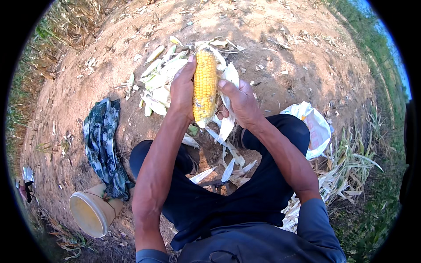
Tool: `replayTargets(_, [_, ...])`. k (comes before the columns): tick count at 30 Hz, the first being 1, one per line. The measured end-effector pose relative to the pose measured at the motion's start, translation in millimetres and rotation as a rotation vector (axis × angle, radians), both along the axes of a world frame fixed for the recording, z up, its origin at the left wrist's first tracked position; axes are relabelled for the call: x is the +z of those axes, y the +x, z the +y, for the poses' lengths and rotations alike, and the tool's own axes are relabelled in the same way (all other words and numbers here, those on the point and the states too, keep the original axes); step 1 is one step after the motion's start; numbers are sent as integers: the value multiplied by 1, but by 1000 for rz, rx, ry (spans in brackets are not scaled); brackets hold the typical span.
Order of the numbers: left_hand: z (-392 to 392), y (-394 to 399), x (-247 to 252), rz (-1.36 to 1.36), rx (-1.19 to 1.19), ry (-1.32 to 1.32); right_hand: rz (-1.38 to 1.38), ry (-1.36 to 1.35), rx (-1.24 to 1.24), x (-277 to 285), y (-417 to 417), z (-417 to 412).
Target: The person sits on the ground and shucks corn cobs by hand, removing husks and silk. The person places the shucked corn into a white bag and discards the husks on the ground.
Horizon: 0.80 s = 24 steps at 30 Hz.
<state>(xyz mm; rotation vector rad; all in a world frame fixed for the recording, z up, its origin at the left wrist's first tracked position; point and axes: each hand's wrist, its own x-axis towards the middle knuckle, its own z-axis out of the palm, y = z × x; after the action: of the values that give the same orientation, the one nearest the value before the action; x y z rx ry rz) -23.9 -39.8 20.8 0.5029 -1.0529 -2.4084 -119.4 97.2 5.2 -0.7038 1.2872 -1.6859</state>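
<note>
Between my two hands stands an ear of corn [204, 85], its yellow kernels bare on the side facing me. A few kernels near its lower end look dark or damaged. My left hand [183, 88] grips the ear along its left side, thumb up near the tip. With my right hand [241, 103] I hold pale husk leaves [228, 123] against the ear's right side, pinched between thumb and fingers. Behind the ear, on the soil, lies a heap of ears in pale husks [161, 82], partly hidden by my left hand.
Loose husk strips [234, 171] lie between my feet. A camouflage cloth garment [104, 141] is spread at the left, touching an overturned plastic bucket [104, 197]. Beside my right knee stands a white woven sack [317, 131], with a pile of dry husks [342, 174] below it.
</note>
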Motion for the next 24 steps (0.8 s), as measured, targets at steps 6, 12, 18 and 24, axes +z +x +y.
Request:
replayTargets(6, [-4, -4, -9, -19, 47, 6, 387, -46, -60, 3, 3, -4])
replayTargets(12, [1, -2, -2, -19, 30, -105, 451, 17, -14, -28, -17, -5])
replayTargets(18, [1, 3, -1, 1, 16, -217, 407, 46, 33, -2, -8, 4])
replayTargets(24, [3, 4, 14, 61, 40, -114, 24, -57, 7, 10, 7, 5])
